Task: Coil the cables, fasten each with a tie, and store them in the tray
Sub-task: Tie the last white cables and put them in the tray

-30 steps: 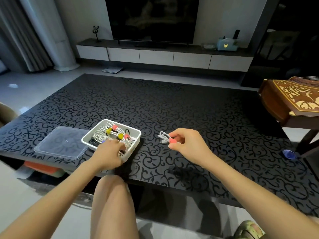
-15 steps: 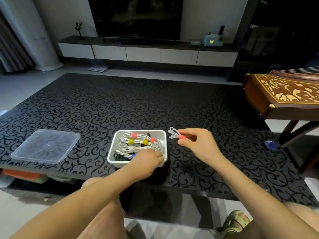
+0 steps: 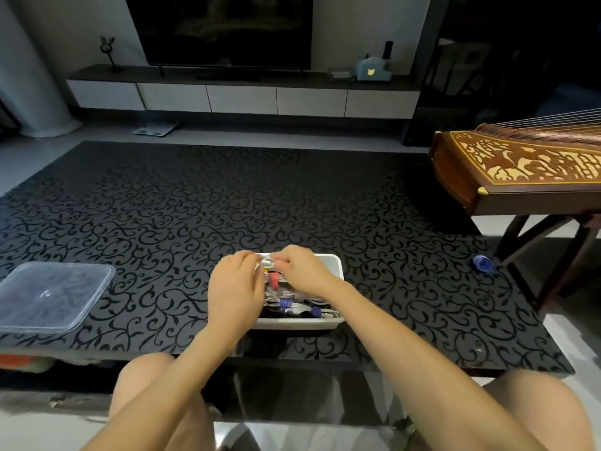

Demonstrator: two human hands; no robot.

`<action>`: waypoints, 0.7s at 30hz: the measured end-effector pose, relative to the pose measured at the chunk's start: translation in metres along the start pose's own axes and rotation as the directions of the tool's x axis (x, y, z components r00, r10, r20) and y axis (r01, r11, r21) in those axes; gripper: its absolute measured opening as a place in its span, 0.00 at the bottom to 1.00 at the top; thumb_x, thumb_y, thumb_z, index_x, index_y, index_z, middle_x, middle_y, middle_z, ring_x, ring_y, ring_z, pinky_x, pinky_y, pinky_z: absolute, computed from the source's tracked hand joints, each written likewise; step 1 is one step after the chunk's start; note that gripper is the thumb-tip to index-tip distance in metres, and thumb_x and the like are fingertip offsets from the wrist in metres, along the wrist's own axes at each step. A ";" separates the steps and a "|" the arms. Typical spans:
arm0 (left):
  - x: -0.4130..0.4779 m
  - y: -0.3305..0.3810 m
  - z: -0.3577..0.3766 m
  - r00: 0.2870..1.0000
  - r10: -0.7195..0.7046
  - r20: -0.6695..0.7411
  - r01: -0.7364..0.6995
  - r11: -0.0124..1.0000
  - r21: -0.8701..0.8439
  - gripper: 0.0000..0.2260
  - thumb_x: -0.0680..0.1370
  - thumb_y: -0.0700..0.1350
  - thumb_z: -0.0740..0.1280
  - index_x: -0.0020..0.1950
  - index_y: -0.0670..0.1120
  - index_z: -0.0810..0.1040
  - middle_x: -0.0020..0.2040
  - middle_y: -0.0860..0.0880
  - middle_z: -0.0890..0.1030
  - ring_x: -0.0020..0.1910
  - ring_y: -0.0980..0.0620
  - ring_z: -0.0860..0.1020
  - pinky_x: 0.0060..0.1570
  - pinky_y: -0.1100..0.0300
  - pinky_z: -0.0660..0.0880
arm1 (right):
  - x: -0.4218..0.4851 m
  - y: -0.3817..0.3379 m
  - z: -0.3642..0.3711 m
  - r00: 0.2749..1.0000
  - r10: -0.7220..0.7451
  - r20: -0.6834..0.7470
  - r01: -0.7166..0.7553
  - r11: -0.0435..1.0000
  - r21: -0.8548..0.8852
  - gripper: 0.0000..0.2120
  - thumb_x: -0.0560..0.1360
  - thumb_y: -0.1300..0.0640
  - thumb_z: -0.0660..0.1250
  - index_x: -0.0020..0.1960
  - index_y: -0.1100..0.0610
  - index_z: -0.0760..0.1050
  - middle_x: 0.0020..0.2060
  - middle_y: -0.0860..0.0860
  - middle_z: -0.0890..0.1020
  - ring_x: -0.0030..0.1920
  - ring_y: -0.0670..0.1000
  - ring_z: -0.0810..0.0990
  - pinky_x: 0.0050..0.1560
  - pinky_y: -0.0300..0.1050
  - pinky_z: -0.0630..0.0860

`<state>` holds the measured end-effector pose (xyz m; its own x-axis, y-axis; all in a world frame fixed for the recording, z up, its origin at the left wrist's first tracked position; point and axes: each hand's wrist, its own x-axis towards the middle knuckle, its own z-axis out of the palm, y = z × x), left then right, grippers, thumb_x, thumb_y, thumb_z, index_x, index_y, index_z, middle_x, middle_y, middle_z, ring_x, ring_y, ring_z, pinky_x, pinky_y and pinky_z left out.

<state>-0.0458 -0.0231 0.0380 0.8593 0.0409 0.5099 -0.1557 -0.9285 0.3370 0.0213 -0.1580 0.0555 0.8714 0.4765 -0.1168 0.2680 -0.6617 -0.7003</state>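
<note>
Head view: the white tray (image 3: 335,270) sits at the near edge of the table (image 3: 195,206), about midway along it. Above its far rim the left hand (image 3: 235,288) and right hand (image 3: 302,275) curl their fingertips onto one coiled white cable (image 3: 267,262), pinching it between them. Tied cables (image 3: 286,304) (red and blue ties) lie inside. A clear lid (image 3: 48,294) rests by the near-left corner.
</note>
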 end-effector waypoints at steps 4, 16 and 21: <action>0.013 0.013 0.029 0.945 0.216 0.246 -0.222 0.975 -0.003 0.16 0.80 0.49 0.59 0.65 0.48 0.77 0.68 0.43 0.74 0.68 0.36 0.70 0.65 0.41 0.65 | -0.030 0.044 -0.039 0.852 0.030 -0.522 0.024 0.995 0.096 0.14 0.77 0.68 0.59 0.56 0.62 0.80 0.54 0.55 0.81 0.57 0.52 0.78 0.55 0.31 0.66; 0.018 0.003 0.087 0.750 0.156 0.643 -0.396 0.884 0.248 0.23 0.82 0.55 0.40 0.75 0.55 0.34 0.79 0.52 0.43 0.77 0.43 0.41 0.72 0.40 0.41 | -0.093 0.233 -0.135 0.526 0.690 -0.497 -0.847 0.374 -0.378 0.25 0.82 0.57 0.50 0.77 0.57 0.48 0.77 0.60 0.48 0.75 0.64 0.48 0.74 0.59 0.47; 0.019 0.007 0.082 0.745 0.141 0.652 -0.387 0.888 0.249 0.23 0.83 0.55 0.42 0.76 0.56 0.36 0.79 0.52 0.43 0.77 0.44 0.40 0.72 0.41 0.41 | -0.082 0.238 -0.144 0.640 0.592 -0.490 -0.768 0.470 -0.435 0.18 0.80 0.63 0.55 0.70 0.60 0.65 0.66 0.61 0.66 0.65 0.63 0.66 0.64 0.54 0.68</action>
<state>0.0096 -0.0591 -0.0148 0.9358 -0.3411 -0.0891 -0.3489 -0.9323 -0.0953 0.0727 -0.4381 -0.0003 0.9176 -0.3702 -0.1446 -0.3642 -0.9289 0.0672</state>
